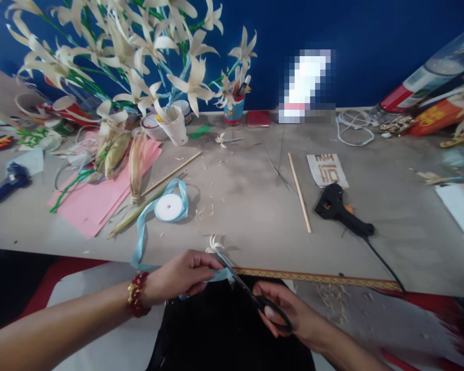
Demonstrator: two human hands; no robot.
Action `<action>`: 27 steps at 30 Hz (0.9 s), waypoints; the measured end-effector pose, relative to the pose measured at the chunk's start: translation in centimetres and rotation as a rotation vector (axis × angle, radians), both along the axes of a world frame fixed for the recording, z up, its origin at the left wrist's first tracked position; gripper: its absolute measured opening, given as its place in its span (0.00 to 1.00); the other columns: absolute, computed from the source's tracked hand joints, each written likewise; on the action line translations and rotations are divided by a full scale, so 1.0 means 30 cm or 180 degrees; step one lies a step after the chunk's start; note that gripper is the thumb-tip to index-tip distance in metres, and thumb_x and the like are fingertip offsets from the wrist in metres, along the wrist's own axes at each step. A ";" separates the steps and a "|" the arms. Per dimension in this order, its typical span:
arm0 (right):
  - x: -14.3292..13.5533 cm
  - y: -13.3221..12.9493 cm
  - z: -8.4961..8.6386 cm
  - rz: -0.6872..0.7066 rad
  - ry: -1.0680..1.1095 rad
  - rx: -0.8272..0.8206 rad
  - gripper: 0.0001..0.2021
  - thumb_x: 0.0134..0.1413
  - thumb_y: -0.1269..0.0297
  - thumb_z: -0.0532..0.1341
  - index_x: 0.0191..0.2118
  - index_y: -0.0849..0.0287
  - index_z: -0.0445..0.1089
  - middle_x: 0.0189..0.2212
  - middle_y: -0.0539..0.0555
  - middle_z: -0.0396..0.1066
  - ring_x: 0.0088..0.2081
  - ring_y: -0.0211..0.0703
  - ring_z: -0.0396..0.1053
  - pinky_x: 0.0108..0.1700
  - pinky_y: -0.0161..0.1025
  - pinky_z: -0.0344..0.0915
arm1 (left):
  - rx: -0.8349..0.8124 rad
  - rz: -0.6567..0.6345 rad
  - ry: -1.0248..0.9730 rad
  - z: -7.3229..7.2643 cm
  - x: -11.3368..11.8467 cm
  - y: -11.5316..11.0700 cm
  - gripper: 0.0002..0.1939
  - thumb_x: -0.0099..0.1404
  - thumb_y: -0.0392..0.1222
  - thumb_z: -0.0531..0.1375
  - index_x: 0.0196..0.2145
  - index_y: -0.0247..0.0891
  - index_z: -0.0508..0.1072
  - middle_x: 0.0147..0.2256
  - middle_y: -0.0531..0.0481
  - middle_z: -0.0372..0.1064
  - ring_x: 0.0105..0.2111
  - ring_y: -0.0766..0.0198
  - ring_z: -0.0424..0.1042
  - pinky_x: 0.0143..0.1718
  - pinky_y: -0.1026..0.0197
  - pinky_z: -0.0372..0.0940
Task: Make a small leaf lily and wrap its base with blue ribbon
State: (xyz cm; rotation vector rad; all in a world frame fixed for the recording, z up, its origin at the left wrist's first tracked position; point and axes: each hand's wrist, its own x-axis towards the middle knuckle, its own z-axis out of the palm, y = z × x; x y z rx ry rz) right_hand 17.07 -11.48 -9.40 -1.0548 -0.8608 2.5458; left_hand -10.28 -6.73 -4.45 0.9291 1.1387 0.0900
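Note:
Pinched in my left hand (pixel 193 275) is the end of a light blue ribbon (pixel 221 275), just past the table's front edge. The ribbon trails back up onto the table to its white-centred roll (pixel 169 207). My right hand (pixel 282 309) grips black-handled scissors (pixel 244 287), fingers in the loops. Their blades point up and left, lying across the ribbon's end beside my left fingertips. A small white flower (pixel 215 243) shows just beyond those fingertips; whether my left hand also holds its stem is hidden.
A black glue gun (pixel 342 211) lies on the right, its cord running over the front edge. A wooden stick (pixel 299 193) is left of it. Pink sheets (pixel 81 211) and dried husks (pixel 137 165) lie left. Tall white flowers stand in a cup (pixel 174 126) at the back.

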 end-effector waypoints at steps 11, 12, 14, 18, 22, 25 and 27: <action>-0.004 -0.004 0.005 -0.0109 -0.0087 0.0038 0.31 0.39 0.35 0.69 0.32 0.57 0.58 0.13 0.39 0.58 0.15 0.27 0.44 0.18 0.29 0.39 | -0.0032 0.0013 -0.0062 0.001 0.001 0.007 0.14 0.65 0.42 0.55 0.44 0.38 0.77 0.14 0.61 0.57 0.14 0.73 0.50 0.16 0.69 0.43; -0.003 -0.006 0.001 -0.0119 -0.0100 0.0048 0.30 0.39 0.35 0.69 0.32 0.57 0.58 0.13 0.38 0.57 0.15 0.27 0.44 0.18 0.29 0.39 | -0.0029 0.0008 -0.0076 0.001 0.001 0.007 0.14 0.65 0.41 0.55 0.44 0.38 0.77 0.14 0.60 0.58 0.13 0.73 0.50 0.16 0.69 0.43; -0.003 -0.010 -0.006 -0.0130 -0.0114 0.0082 0.30 0.40 0.36 0.68 0.32 0.56 0.58 0.12 0.38 0.57 0.15 0.27 0.43 0.18 0.29 0.39 | -0.0017 -0.0004 -0.0110 0.000 0.000 0.006 0.14 0.65 0.41 0.55 0.43 0.38 0.77 0.14 0.60 0.58 0.13 0.73 0.50 0.16 0.68 0.43; -0.005 -0.012 -0.010 -0.0105 -0.0144 0.0188 0.29 0.43 0.36 0.67 0.32 0.56 0.58 0.13 0.38 0.57 0.15 0.27 0.44 0.18 0.29 0.40 | 0.0001 -0.0005 -0.0109 -0.007 -0.001 0.000 0.13 0.66 0.43 0.55 0.42 0.38 0.77 0.15 0.60 0.58 0.13 0.73 0.50 0.16 0.68 0.43; -0.016 -0.004 0.004 -0.0054 -0.0398 0.0359 0.27 0.43 0.39 0.68 0.29 0.57 0.58 0.16 0.40 0.59 0.16 0.27 0.52 0.20 0.29 0.45 | 0.0014 0.0018 -0.0024 0.008 0.012 0.000 0.13 0.66 0.48 0.57 0.40 0.38 0.76 0.15 0.61 0.56 0.14 0.73 0.50 0.16 0.67 0.42; -0.023 0.002 0.015 -0.0029 -0.0507 0.0348 0.28 0.40 0.41 0.71 0.27 0.57 0.58 0.17 0.39 0.58 0.17 0.27 0.54 0.21 0.28 0.48 | 0.0102 0.0024 -0.0067 0.034 0.032 0.003 0.16 0.65 0.53 0.59 0.35 0.37 0.74 0.15 0.62 0.54 0.15 0.74 0.50 0.17 0.67 0.42; -0.025 0.004 0.022 -0.0030 -0.0549 0.0340 0.29 0.37 0.40 0.72 0.27 0.57 0.57 0.17 0.39 0.58 0.17 0.27 0.54 0.21 0.28 0.50 | 0.0130 0.0140 -0.0034 0.042 0.046 -0.003 0.16 0.65 0.54 0.60 0.33 0.37 0.73 0.14 0.62 0.54 0.15 0.74 0.48 0.17 0.67 0.42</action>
